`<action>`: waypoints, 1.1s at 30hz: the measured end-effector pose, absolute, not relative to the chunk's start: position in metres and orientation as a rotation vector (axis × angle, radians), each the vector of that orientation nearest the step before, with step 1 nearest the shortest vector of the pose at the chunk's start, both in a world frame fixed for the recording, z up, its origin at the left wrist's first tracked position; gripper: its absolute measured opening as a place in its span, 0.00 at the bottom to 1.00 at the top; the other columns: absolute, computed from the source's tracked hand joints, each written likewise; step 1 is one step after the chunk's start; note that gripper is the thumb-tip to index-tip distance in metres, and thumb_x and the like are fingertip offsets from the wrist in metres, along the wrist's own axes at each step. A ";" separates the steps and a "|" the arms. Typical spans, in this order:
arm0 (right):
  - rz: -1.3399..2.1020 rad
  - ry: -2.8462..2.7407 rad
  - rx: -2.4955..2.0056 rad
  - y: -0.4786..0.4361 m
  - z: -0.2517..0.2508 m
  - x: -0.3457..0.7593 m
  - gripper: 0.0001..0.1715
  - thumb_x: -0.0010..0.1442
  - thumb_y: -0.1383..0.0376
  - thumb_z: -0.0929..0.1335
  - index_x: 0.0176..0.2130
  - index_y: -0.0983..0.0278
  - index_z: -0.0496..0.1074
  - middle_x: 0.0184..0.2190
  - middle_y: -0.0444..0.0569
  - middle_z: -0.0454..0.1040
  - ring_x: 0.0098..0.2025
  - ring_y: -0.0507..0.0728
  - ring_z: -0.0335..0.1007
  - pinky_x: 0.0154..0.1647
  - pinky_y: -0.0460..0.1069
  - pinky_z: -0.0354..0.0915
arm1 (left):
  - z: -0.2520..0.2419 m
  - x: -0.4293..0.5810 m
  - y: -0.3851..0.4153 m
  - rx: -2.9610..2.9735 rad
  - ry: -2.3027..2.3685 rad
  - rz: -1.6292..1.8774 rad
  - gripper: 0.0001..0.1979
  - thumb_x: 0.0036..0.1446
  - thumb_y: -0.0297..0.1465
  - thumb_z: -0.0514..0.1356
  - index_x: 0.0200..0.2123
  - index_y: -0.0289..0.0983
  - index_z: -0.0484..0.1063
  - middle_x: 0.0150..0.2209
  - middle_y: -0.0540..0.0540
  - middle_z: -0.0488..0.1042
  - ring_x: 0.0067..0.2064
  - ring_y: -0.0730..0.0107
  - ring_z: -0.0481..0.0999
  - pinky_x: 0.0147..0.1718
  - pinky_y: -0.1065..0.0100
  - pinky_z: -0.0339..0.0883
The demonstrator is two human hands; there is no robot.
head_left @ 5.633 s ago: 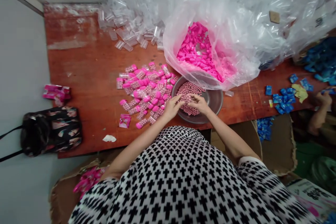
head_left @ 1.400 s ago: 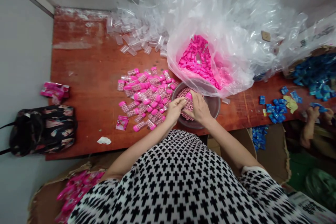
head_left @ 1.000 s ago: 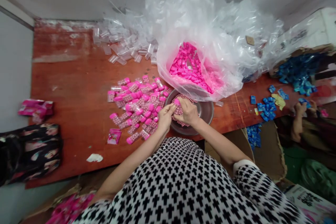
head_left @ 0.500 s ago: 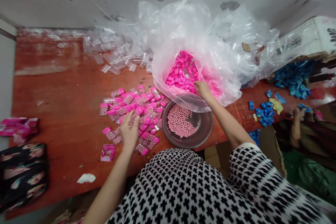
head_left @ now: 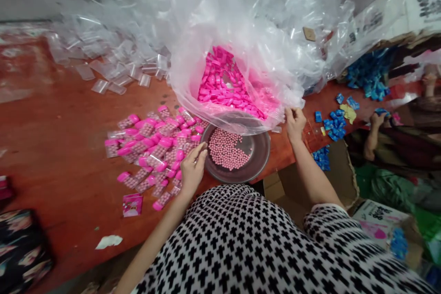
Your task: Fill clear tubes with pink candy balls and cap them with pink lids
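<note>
My left hand (head_left: 193, 168) is at the left rim of a grey bowl (head_left: 260, 156) of small pink beads (head_left: 227, 149). Its fingers are extended with the thumb a little apart, and nothing shows in them. My right hand (head_left: 295, 125) pinches the lower right edge of a large clear plastic bag (head_left: 184, 85). Many bright pink caps (head_left: 223, 85) lie inside the bag's mouth, which overhangs the back of the bowl. Beside my left hand spreads a pile of clear, pink-capped bottles (head_left: 160, 147) filled with beads.
Empty clear containers (head_left: 117, 76) lie at the back left of the red table (head_left: 65, 142). A pink packet (head_left: 132, 205) and a floral black bag (head_left: 24, 243) are on the left. To the right are blue packets (head_left: 335, 125), cartons (head_left: 409, 9) and another person's hand (head_left: 376, 121).
My left hand has gone from the bottle pile rightward to the bowl's rim. My right hand has left the caps and moved right to the bag's edge. The view has shifted.
</note>
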State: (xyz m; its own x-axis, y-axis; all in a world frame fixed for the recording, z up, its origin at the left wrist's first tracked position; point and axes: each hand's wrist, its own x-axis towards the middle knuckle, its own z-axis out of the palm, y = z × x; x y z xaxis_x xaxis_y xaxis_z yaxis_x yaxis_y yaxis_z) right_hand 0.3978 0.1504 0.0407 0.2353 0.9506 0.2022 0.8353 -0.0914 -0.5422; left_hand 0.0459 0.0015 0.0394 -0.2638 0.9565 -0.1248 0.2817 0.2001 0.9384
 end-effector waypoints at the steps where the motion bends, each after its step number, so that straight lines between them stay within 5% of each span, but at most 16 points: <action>1: 0.247 -1.561 -2.068 0.134 0.036 0.411 0.22 0.64 0.56 0.56 0.43 0.68 0.68 0.36 0.52 0.74 0.36 0.55 0.70 0.41 0.49 0.64 | 0.038 0.049 0.000 1.168 1.680 1.081 0.17 0.57 0.37 0.56 0.47 0.37 0.72 0.45 0.43 0.77 0.47 0.64 0.76 0.49 0.59 0.68; 5: 0.451 -1.643 -2.477 0.099 0.006 0.440 0.18 0.60 0.60 0.62 0.46 0.69 0.68 0.45 0.57 0.72 0.47 0.58 0.68 0.49 0.52 0.61 | 0.035 0.064 -0.004 1.219 1.611 1.022 0.16 0.57 0.39 0.56 0.46 0.38 0.73 0.45 0.44 0.77 0.46 0.64 0.76 0.49 0.58 0.68; 12: 0.534 -1.234 -2.907 0.130 -0.030 0.426 0.38 0.55 0.47 0.65 0.50 0.76 0.64 0.44 0.71 0.70 0.49 0.68 0.68 0.48 0.59 0.63 | 0.034 0.081 -0.012 1.289 1.550 0.908 0.16 0.57 0.39 0.56 0.44 0.37 0.74 0.44 0.43 0.77 0.45 0.63 0.77 0.48 0.58 0.70; 20: 0.599 -1.477 -2.645 0.118 -0.010 0.443 0.31 0.45 0.62 0.70 0.49 0.70 0.67 0.45 0.61 0.71 0.46 0.62 0.69 0.47 0.55 0.64 | 0.036 0.086 -0.022 1.239 1.545 0.919 0.15 0.56 0.38 0.56 0.43 0.37 0.75 0.43 0.43 0.78 0.44 0.64 0.77 0.47 0.59 0.70; 27: 0.753 -2.172 -1.775 0.048 0.038 0.381 0.37 0.51 0.66 0.63 0.60 0.64 0.55 0.54 0.54 0.65 0.51 0.58 0.65 0.48 0.53 0.65 | 0.036 0.077 -0.028 1.169 1.543 0.961 0.15 0.56 0.37 0.57 0.44 0.36 0.74 0.44 0.43 0.77 0.45 0.64 0.77 0.48 0.59 0.69; 29: 0.783 -2.380 -1.851 0.040 0.033 0.349 0.38 0.51 0.68 0.64 0.60 0.68 0.54 0.51 0.57 0.67 0.50 0.60 0.66 0.49 0.54 0.64 | 0.035 0.076 -0.031 1.165 1.528 0.975 0.15 0.56 0.36 0.57 0.43 0.36 0.75 0.44 0.43 0.78 0.45 0.64 0.77 0.48 0.59 0.69; 33: 0.522 -2.708 -2.188 0.051 0.006 0.307 0.21 0.54 0.73 0.62 0.49 0.77 0.66 0.45 0.68 0.68 0.45 0.65 0.68 0.42 0.55 0.65 | 0.039 0.069 -0.039 1.163 1.522 0.983 0.16 0.55 0.37 0.58 0.44 0.36 0.74 0.44 0.42 0.77 0.45 0.63 0.77 0.48 0.59 0.69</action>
